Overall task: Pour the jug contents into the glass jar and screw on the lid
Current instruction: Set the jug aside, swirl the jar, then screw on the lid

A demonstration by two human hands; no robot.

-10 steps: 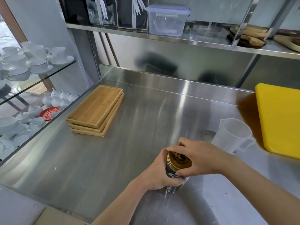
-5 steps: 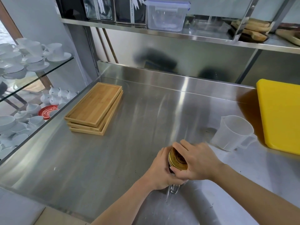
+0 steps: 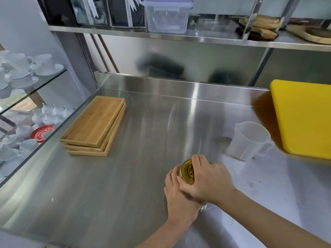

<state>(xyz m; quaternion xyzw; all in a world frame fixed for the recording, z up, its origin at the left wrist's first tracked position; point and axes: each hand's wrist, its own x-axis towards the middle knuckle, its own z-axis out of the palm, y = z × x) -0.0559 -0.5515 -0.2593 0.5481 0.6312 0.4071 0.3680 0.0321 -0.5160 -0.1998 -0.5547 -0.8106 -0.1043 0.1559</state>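
Now both hands stay clamped: left hand (image 3: 176,194) round the jar, right hand (image 3: 208,183) farther over the gold lid (image 3: 187,171).

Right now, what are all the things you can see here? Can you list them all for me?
Lid: one, gold, on the jar, under the right hand.
Jar: one, clear glass, mostly hidden by both hands; only a bit near its base shows.
Jug: one, translucent white, upright on the counter, right of the jar.
Board: one, yellow, far right, leaning up.
Trays: a stack of three, wooden, left on the counter.
Counter: one, steel.
Box: one, clear with blue lid, top shelf.
Cups: many, white, on glass shelves at left.
Saucer: one, red, among the lower cups.
Left hand: holds the jar's side.
Right hand: grips the lid.
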